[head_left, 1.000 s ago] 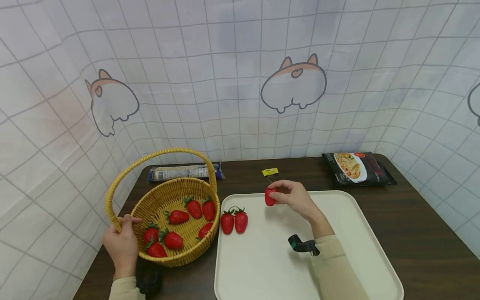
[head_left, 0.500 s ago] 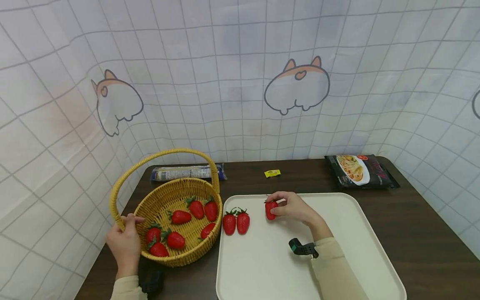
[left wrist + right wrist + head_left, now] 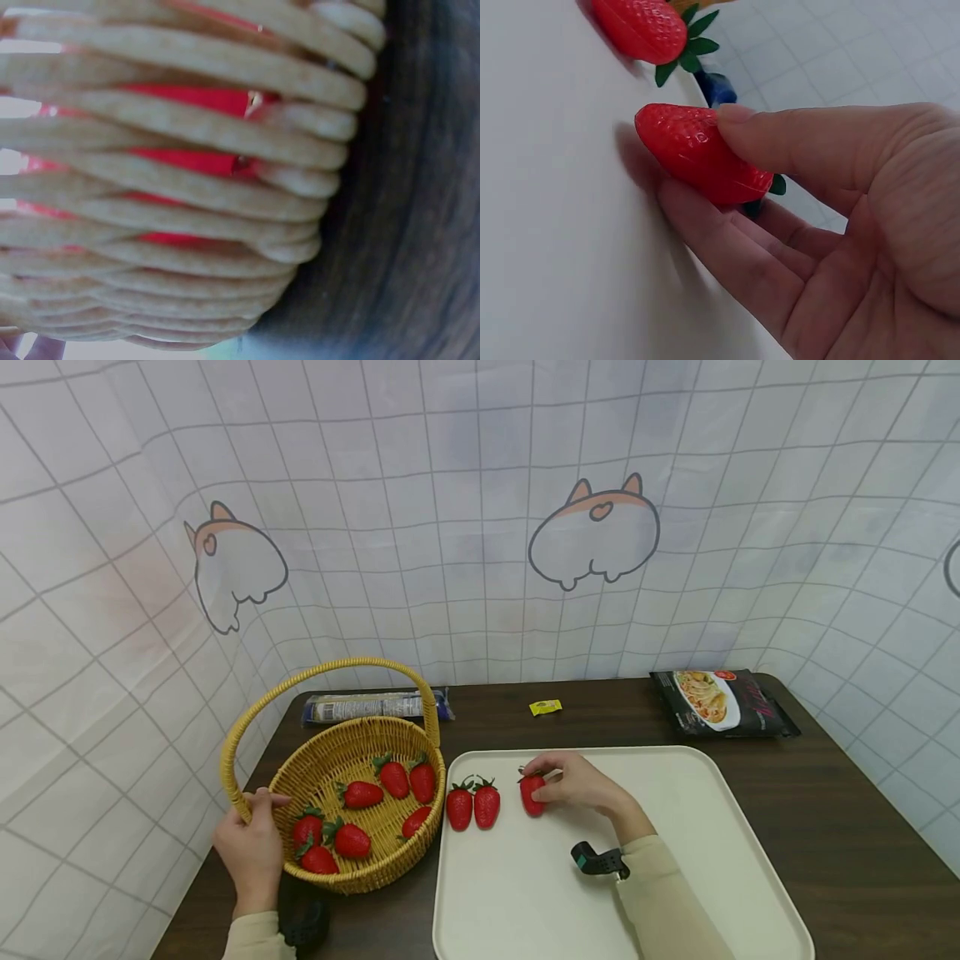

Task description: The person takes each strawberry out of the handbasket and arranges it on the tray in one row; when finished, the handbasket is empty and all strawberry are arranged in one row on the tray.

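Observation:
My right hand point(image 3: 576, 783) pinches a red strawberry point(image 3: 532, 795) between thumb and fingers, low over the white tray point(image 3: 525, 893). In the right wrist view the same strawberry point(image 3: 697, 154) shows its green leaves mostly behind the fingers. Two strawberries point(image 3: 487, 805) lie side by side at the tray's left edge, just left of the held one. With my left hand point(image 3: 251, 852) I grip the handle of the yellow wicker basket point(image 3: 382, 868), which holds several strawberries point(image 3: 362, 794). Close up, the left wrist view shows the basket's weave point(image 3: 187, 202) with red behind it.
Behind the basket lies a long blue-and-clear packet point(image 3: 367, 706). A small yellow wrapper point(image 3: 545, 707) is on the dark wooden table point(image 3: 480, 714) beyond the tray. A black food bag point(image 3: 720, 702) sits at the back right. A patterned white curtain point(image 3: 420, 552) surrounds the table.
My right hand has lowered the strawberry toward the tray and shifted it left, nearer the two lying there. My left hand keeps its grip on the basket handle.

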